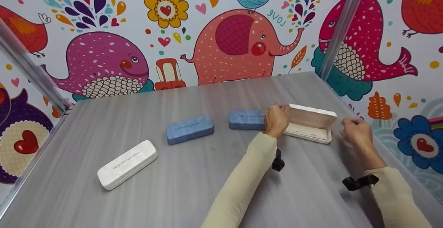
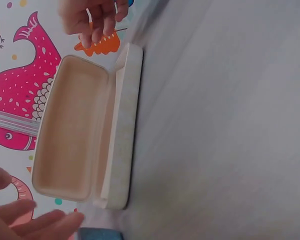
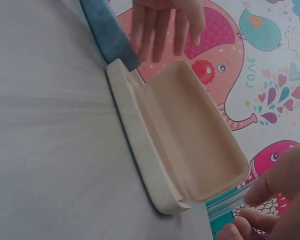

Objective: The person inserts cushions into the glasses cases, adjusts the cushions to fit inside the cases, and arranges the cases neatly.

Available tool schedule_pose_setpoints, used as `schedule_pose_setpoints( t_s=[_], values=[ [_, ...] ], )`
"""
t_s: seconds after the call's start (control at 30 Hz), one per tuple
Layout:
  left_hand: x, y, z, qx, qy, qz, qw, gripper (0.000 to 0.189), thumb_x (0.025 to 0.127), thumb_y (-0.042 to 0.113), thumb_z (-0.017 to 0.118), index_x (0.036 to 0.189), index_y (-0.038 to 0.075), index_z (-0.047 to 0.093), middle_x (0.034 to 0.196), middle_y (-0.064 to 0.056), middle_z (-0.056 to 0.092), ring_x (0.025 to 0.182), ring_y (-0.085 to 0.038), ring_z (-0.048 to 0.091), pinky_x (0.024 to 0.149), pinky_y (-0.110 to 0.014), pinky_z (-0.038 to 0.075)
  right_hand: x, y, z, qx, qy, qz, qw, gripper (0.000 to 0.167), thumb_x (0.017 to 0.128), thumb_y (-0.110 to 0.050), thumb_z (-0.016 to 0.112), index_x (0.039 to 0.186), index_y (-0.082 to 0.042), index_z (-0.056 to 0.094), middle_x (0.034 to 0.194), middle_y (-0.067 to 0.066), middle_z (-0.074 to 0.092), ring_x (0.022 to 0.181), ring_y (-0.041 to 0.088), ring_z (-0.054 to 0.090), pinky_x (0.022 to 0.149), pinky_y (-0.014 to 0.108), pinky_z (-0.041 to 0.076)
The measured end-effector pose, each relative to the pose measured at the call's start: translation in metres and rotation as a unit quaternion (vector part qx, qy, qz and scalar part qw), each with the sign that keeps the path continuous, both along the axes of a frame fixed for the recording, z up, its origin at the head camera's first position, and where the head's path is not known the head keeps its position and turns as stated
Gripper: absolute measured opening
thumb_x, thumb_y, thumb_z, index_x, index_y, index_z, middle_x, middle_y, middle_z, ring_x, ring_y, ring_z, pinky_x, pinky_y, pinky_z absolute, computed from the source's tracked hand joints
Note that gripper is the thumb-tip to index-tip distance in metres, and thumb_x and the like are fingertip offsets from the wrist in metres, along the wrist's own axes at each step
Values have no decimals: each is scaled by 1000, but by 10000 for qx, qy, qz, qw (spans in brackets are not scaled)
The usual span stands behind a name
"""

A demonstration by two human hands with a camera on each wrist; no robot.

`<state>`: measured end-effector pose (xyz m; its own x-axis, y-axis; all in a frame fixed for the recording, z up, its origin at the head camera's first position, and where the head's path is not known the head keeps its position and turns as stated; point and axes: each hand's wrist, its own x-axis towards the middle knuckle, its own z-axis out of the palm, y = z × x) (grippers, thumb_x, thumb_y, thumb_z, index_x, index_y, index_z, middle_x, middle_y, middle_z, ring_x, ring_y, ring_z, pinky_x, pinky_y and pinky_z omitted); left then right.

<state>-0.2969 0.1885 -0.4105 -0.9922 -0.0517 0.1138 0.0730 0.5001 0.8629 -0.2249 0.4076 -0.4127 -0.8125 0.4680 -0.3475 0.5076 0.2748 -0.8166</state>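
Note:
An open white glasses case (image 1: 309,134) stands on the right part of the table, its lid (image 1: 311,114) tilted up and its pale pink inside bare in the left wrist view. My left hand (image 1: 278,120) is at the case's left end, fingers loosely extended in the left wrist view; whether it touches the lid I cannot tell. Off the right end, apart from the case, my right hand (image 1: 358,131) hangs with loosely curled fingers and holds nothing. A blue case (image 1: 245,120), closed, lies just left of my left hand, which partly hides it.
Another closed blue case (image 1: 190,129) lies near the table's middle. Farther left is a closed white case (image 1: 128,165) with dark lettering on top. The grey table (image 1: 193,193) meets a wall printed with cartoon animals, and metal posts (image 1: 341,30) stand at its far corners.

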Motion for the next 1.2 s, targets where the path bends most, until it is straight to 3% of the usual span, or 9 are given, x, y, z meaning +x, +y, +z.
schedule_pose_setpoints(
  t_s=[0.17, 0.27, 0.4, 0.5, 0.6, 0.67, 0.77, 1.0, 1.2],
  values=[
    [-1, 2, 4, -117, -307, -460, 9984, 50, 101, 38, 49, 68, 7, 68, 96, -8, 77, 98, -25, 71, 86, -38, 55, -6, 5, 10, -629, -151, 665, 9957, 78, 104, -55, 19, 158, 0, 14, 165, 24, 17, 149, 42, 28, 120, 50, 33],
    [-2, 3, 6, -257, -297, -611, 9974, 51, 102, 38, 47, 61, 10, 60, 95, -9, 76, 94, -24, 70, 84, -37, 55, -11, 6, 12, -814, -408, 1164, 9890, 91, 100, -67, 16, 158, 3, 8, 165, 27, 10, 150, 46, 23, 120, 50, 33],
    [-1, 3, 6, -543, -261, -711, 9957, 52, 103, 36, 47, 56, 15, 48, 86, -8, 74, 84, -20, 67, 77, -35, 55, -15, 5, 11, -826, -652, 1482, 9833, 104, 95, -76, 18, 157, 6, 6, 163, 32, 10, 148, 48, 25, 117, 50, 37],
    [-1, 3, 7, -634, -358, -675, 9951, 51, 103, 37, 49, 59, 13, 56, 89, -7, 75, 86, -20, 67, 78, -35, 54, -17, 2, 9, -799, -737, 1586, 9813, 108, 92, -79, 21, 157, 6, 6, 161, 33, 13, 145, 47, 31, 113, 49, 42],
    [0, 5, 7, -571, -645, -602, 9945, 42, 103, 41, 50, 87, 8, 71, 105, -8, 75, 100, -22, 69, 87, -35, 54, -18, 1, 8, -785, -786, 1617, 9806, 109, 93, -78, 24, 156, 7, 5, 160, 33, 15, 141, 45, 36, 110, 48, 46],
    [0, 5, 8, -452, -865, -604, 9934, 43, 103, 42, 50, 112, 5, 68, 116, -10, 72, 109, -24, 67, 93, -35, 53, -19, 0, 8, -766, -828, 1596, 9807, 107, 94, -77, 26, 156, 8, 4, 159, 33, 17, 137, 43, 39, 108, 47, 48],
    [-2, 5, 6, -187, -1090, -684, 9915, 49, 104, 42, 48, 133, 4, 55, 128, -13, 67, 119, -27, 63, 101, -37, 51, -20, 0, 8, -707, -867, 1609, 9806, 105, 96, -74, 28, 155, 10, 4, 158, 33, 20, 132, 40, 44, 105, 44, 51],
    [-3, 4, 5, -55, -1026, -616, 9928, 40, 104, 39, 47, 120, 5, 62, 119, -11, 70, 115, -26, 64, 99, -36, 51, -21, 8, 8, -930, -884, 1669, 9776, 104, 96, -72, 37, 157, 6, 5, 154, 30, 30, 112, 25, 58, 93, 35, 58],
    [-4, 3, 5, -89, -919, -494, 9945, 42, 103, 40, 52, 105, 5, 74, 110, -9, 75, 106, -24, 68, 93, -35, 53, -23, 15, 9, -1404, -954, 1725, 9703, 107, 93, -70, 46, 158, 3, 4, 146, 21, 41, 102, 16, 62, 95, 34, 57]
  ],
)
